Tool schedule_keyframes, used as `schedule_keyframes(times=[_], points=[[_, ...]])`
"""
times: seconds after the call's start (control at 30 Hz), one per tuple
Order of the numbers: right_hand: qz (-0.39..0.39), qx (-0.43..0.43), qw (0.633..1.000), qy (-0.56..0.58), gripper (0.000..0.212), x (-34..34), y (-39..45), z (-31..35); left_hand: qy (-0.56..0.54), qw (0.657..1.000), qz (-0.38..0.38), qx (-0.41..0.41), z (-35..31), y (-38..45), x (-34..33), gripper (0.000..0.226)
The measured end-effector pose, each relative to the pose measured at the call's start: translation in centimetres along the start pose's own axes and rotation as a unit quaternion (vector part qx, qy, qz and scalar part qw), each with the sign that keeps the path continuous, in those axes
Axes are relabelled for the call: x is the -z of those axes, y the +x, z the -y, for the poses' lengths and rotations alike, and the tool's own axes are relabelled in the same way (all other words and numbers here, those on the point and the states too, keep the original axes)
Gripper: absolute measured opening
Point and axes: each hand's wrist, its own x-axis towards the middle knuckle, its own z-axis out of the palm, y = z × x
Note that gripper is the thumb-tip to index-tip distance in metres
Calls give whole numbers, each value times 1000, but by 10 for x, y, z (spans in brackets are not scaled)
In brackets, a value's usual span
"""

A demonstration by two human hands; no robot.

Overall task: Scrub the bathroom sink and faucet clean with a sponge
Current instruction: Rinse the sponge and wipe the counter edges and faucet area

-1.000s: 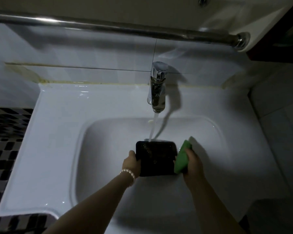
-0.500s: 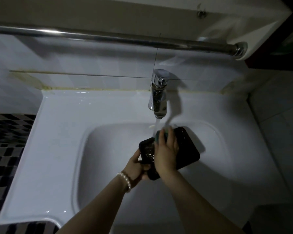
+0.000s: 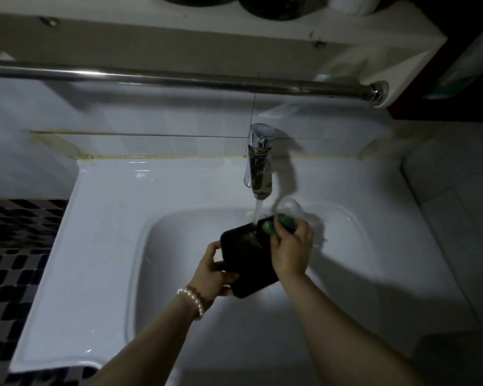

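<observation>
A tray (image 3: 246,263) sits over the sink (image 3: 179,274) basin, below the faucet (image 3: 258,162); the sponge (image 3: 276,225) seemingly rests on its far end.

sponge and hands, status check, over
Left hand grips black tray. Right hand holds green sponge on tray under running faucet. Sink scrub not started.

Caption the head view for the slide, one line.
Left hand holds a black tray under the running faucet while the right hand scrubs it with a green sponge.
</observation>
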Motion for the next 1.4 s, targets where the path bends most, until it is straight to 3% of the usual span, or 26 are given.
schedule_keyframes(times=[0.1, 0.17, 0.23, 0.3, 0.37, 0.4, 0.43, 0.5, 0.53, 0.6, 0.63, 0.67, 0.73, 0.8, 0.87, 0.93, 1.0, 1.07, 1.1, 1.17, 1.23, 1.33, 1.37, 1.4], points=[[-27, -93, 995, 19, 41, -4, -6, 12, 17, 1000, -7, -14, -2, -4, -8, 60], [-21, -77, 995, 59, 40, -9, -19, 27, -24, 999, -26, -24, -4, -2, -14, 57], [33, -9, 994, 107, 39, -13, -38, 36, -65, 997, -36, -29, -7, 0, -15, 53], [108, -9, 974, 198, 33, -13, -49, 31, -68, 996, -47, -22, -6, 0, -10, 53], [185, -91, 916, 345, 23, 2, -53, 26, -51, 998, -46, -8, -2, -5, -7, 53], [200, -121, 909, 346, 21, 7, -51, 19, -35, 998, -45, -3, 1, -8, -7, 54], [218, -176, 879, 386, 20, 12, -48, 14, -10, 999, -48, -2, 3, -11, -9, 53], [195, -313, 797, 478, 22, 23, -37, 5, 73, 994, -73, -27, 3, -14, -13, 48], [162, -348, 778, 497, 27, 30, -32, -2, 134, 985, -92, -56, 1, -15, -15, 43], [101, -402, 741, 528, 31, 39, -20, -11, 246, 957, -103, -118, -4, -19, -22, 34], [113, -420, 712, 552, 31, 45, -18, -11, 289, 941, -95, -148, -7, -22, -26, 29], [151, -439, 654, 597, 34, 52, -17, -9, 339, 920, -87, -176, -9, -25, -30, 25], [202, -443, 561, 669, 53, 63, -15, 0, 459, 853, -95, -229, -11, -31, -36, 25], [228, -442, 522, 693, 69, 69, -17, 10, 540, 790, -102, -274, -10, -38, -36, 30], [240, -435, 555, 668, 60, 72, -18, 19, 569, 763, -90, -293, -11, -45, -31, 33], [258, -409, 576, 659, 51, 73, -20, 21, 552, 787, -57, -270, -13, -49, -27, 42], [272, -387, 578, 664, 50, 74, -21, 20, 444, 873, -68, -192, -19, -52, -26, 47], [291, -372, 581, 663, 58, 77, -22, 16, 205, 971, -99, -69, -31, -55, -24, 34], [304, -362, 583, 660, 61, 78, -22, 15, 85, 991, -100, 6, -36, -55, -22, 31], [335, -346, 595, 644, 60, 76, -22, 13, -30, 990, -79, 109, -42, -55, -18, 52], [352, -335, 614, 622, 61, 71, -21, 13, -93, 984, -64, 138, -42, -54, -19, 64], [357, -338, 621, 611, 58, 64, -17, 18, -180, 973, -52, 137, -39, -54, -25, 39], [341, -341, 647, 591, 59, 62, -14, 18, -198, 971, -43, 129, -39, -55, -24, 33], [312, -345, 698, 545, 59, 60, -11, 15, -196, 973, -38, 116, -39, -55, -21, 30]])
